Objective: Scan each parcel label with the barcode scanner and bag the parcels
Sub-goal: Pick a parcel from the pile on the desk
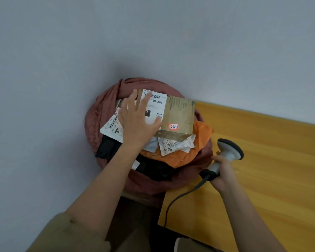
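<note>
Pressing flat on the box (173, 113), the left hand (138, 120) lies with fingers spread and straight across its white label (155, 106), holding nothing. The right hand (221, 171) is wrapped round the grip of the scanner (225, 153), whose dark head points up and away over the counter (262, 179), not at any label; its cable (180, 197) trails down across the wood.

The box sits on top of the heap in the open red bag (98, 124), just beside the counter's edge. It looks like a stiff, taped carton, probably light, since it rides on soft mailers without sinking. The shiny tape could be slick, so I'd take it by its edges or corners rather than by the taped face. Under it lie a white mailer (111, 128), an orange mailer (200, 144), a crumpled white pouch (175, 144) and black mailers (153, 170); all look soft and floppy, likely to sag and best pinched at a corner or scooped from beneath.

On the box label I can read "06B A05", with a barcode above and a QR code below; the rest is too small. A red sticker (173, 126) is handwritten, seemingly "33" and some strokes. The pouch shows "2009". The white mailer carries a barcode and small print I cannot make out.
</note>
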The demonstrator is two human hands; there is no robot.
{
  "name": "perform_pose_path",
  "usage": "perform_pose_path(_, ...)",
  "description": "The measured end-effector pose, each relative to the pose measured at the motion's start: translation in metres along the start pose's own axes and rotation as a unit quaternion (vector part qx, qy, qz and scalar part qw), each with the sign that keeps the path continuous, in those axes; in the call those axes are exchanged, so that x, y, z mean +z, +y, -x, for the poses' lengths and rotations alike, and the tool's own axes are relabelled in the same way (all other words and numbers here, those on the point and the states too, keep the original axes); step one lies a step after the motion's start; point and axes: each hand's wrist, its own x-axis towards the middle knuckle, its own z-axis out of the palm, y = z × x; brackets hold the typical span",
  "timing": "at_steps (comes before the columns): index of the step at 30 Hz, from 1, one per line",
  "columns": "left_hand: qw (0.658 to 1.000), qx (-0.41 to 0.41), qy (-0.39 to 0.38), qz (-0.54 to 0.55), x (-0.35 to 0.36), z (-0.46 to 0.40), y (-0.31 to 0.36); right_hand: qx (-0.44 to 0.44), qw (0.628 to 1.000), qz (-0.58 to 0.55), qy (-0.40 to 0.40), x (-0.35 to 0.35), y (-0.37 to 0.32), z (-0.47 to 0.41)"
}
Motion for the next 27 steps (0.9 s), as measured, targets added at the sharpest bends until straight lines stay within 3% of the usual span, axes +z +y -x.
perform_pose_path(3,0.983,0.056,-0.151,-0.092,0.004,-0.012,0.006,0.031,0.999,0.0,-0.007,0.007,0.001,-0.012)
perform_pose_path(7,0.964,0.02,-0.26,-0.043,0.022,-0.021,0.006,0.039,0.999,-0.019,0.009,0.016,-0.005,-0.027)
perform_pose_path(16,0.952,-0.054,-0.292,0.072,0.029,-0.034,-0.005,0.09,0.993,-0.026,-0.077,0.017,-0.015,-0.048)
perform_pose_path(21,0.948,-0.063,-0.306,0.066,0.029,-0.04,-0.001,0.037,0.992,-0.006,-0.119,0.019,-0.023,-0.042)
perform_pose_path(27,0.942,-0.054,-0.329,0.043,0.038,-0.053,0.005,-0.003,0.996,-0.018,-0.093,0.021,-0.036,-0.033)
